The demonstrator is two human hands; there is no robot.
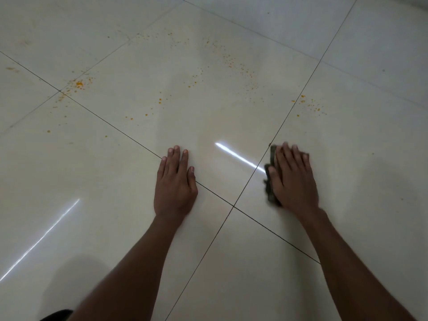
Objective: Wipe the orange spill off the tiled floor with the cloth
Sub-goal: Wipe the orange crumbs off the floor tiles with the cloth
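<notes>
1. The left hand [174, 181] lies flat on the tiled floor [115, 205], to the left of the right hand [294, 179].
2. The cloth [270, 179] lies on the floor under the right hand.
3. The spill [78, 84] is scattered on the tiles beyond both hands, well apart from the cloth.

Glossy cream tiled floor [115, 205] crossed by thin dark grout lines [129, 137]. Bright white streaks of reflected light [238, 156] at centre and near left. Dimmer, greyer toward far right.
</notes>
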